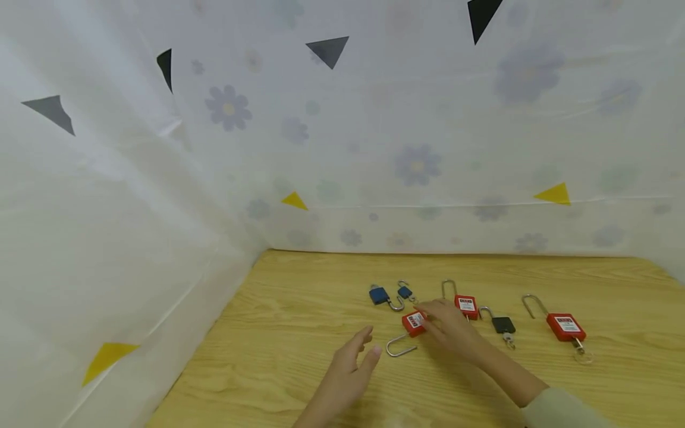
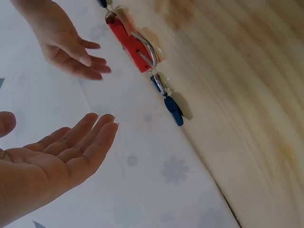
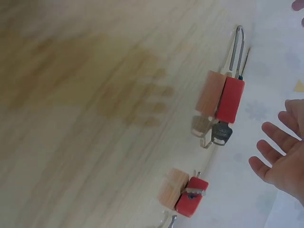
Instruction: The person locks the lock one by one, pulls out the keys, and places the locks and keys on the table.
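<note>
In the head view, the right hand [image 1: 455, 333] hovers over the right edge of a red padlock [image 1: 414, 323], whose shackle hangs unlatched; the wrist views show its fingers spread and holding nothing. To the lower left of that padlock is the left hand [image 1: 345, 371], its fingers loosely extended and its thumb apart. The left wrist view shows the left hand [image 2: 57, 156] palm up and empty, with the right hand [image 2: 66, 42] above it in the picture. Red padlocks lie beyond the right hand [image 3: 285, 152] in the right wrist view, one [image 3: 230, 99] with a key in it.
Two blue padlocks [image 1: 379, 295] [image 1: 405, 292] lie behind the red one. To the right are another red padlock [image 1: 466, 306], a black padlock [image 1: 503, 324] and a further red padlock [image 1: 566, 327], all on the wooden table [image 1: 267, 339]. A patterned white sheet [image 1: 374, 131] stands behind.
</note>
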The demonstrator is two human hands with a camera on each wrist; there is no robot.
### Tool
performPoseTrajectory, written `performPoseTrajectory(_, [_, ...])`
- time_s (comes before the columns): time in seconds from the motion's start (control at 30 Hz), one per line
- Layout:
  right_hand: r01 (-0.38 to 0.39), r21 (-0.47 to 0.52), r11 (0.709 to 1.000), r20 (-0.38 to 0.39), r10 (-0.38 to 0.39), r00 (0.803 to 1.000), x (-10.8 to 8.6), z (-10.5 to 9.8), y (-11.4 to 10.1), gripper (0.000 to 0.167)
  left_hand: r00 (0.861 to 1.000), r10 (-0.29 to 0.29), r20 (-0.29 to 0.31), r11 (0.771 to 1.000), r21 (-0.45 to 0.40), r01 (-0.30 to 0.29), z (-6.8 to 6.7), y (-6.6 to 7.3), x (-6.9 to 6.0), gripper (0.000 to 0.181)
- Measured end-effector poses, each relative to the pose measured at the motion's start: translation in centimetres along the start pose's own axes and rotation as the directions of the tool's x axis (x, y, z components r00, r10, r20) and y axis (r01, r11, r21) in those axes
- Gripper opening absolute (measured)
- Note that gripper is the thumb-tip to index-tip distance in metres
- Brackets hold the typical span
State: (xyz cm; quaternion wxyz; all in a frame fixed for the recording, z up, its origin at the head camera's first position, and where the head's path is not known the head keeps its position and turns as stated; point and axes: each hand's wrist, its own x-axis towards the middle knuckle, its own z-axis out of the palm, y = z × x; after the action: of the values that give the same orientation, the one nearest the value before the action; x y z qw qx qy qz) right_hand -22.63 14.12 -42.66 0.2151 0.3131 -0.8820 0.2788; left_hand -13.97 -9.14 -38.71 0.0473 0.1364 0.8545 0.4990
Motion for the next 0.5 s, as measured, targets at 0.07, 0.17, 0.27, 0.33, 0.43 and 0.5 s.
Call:
performPoseTrajectory(0.07, [-0.046, 0.009, 0.999, 0.033, 0.046, 0.998, 0.5, 0.5, 0.3, 0.026, 1.000, -0.010, 0.008, 1.000, -0.016, 0.011, 0.6, 0.1, 0.4, 0.053])
performPoseTrajectory(0.17, [-0.104, 0.034, 0.994, 0.078, 0.101, 0.992, 1.3, 1.2, 0.7, 0.025, 0.999, -0.036, 0.026, 0.997, -0.073, 0.038, 1.3, 0.3, 1.2, 0.050])
performPoseTrajectory(0.27, [-0.161, 0.059, 0.985, 0.116, 0.153, 0.981, 1.9, 1.7, 1.2, 0.024, 0.994, -0.095, 0.054, 0.978, -0.180, 0.103, 2.0, 0.6, 2.0, 0.050])
performPoseTrajectory(0.33, [-0.197, 0.056, 0.979, 0.142, 0.187, 0.972, 2.2, 1.9, 1.5, 0.024, 0.986, -0.149, 0.073, 0.948, -0.273, 0.164, 2.6, 0.8, 2.5, 0.049])
performPoseTrajectory(0.43, [-0.236, 0.038, 0.971, 0.174, 0.226, 0.958, 2.4, 2.1, 1.8, 0.024, 0.965, -0.236, 0.114, 0.875, -0.407, 0.262, 3.4, 1.0, 3.3, 0.047])
performPoseTrajectory(0.5, [-0.250, 0.018, 0.968, 0.198, 0.241, 0.950, 2.5, 2.2, 1.9, 0.024, 0.947, -0.289, 0.140, 0.819, -0.476, 0.320, 4.1, 1.1, 3.7, 0.046])
